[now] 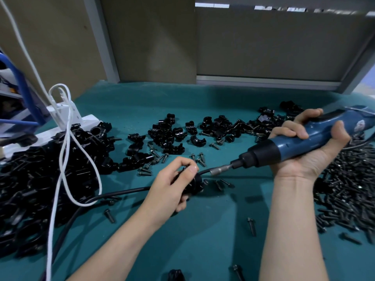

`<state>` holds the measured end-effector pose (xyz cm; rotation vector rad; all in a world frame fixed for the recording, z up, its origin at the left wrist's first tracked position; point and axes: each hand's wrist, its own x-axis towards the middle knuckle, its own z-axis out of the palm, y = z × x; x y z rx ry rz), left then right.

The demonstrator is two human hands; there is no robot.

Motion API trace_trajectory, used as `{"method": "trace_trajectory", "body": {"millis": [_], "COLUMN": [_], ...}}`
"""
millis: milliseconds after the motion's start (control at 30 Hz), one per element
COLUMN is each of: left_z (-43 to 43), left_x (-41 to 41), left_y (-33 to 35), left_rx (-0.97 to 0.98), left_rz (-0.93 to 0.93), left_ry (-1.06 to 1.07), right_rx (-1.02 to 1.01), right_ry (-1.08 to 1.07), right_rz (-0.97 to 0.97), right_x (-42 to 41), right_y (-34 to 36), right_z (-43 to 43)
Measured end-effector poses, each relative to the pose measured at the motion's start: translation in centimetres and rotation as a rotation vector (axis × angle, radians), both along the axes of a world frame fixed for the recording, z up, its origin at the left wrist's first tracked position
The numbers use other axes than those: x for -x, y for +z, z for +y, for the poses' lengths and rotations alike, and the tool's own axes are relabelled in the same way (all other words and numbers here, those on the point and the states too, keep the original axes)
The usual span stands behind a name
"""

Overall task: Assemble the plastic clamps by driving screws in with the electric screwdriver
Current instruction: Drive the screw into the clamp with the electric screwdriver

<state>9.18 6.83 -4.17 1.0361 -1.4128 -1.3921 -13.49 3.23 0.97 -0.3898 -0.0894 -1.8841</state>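
Head view. Green table mat (pixel 203 236). Heap of black clamp parts (pixel 40 179) at left, with more scattered across the middle. Heap of dark screws (pixel 345 189) at right. Blue electric screwdriver (pixel 288 145), lying across the palm of the right hand (pixel 316 155) with the fingers wrapped over its body, angled down to the left. Left hand (pixel 170 185), fingers and thumb curled round one black clamp (pixel 196 185) held on the mat. Driver bit (pixel 220 170), its tip at the clamp's top, just beside the left thumb.
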Motion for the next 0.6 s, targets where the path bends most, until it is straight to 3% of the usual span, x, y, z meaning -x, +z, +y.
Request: {"method": "trace_trajectory", "body": {"millis": [100,400,600], "left_z": [0.0,0.3,0.5], "left_x": [0.2,0.4,0.3], "left_y": [0.1,0.0,0.2], "left_rx": [-0.031,0.109,0.161], "left_rz": [0.037,-0.113,-0.162], "left_ry": [0.005,0.078,0.102], "right_rx": [-0.036,0.048,0.041], "right_ry": [-0.029,0.034,0.031], "right_rz": [0.062,0.311,0.338], "right_x": [0.0,-0.2,-0.5], "right_y": [0.3,1.0,1.3], "right_z": [0.2,0.5,0.4]}}
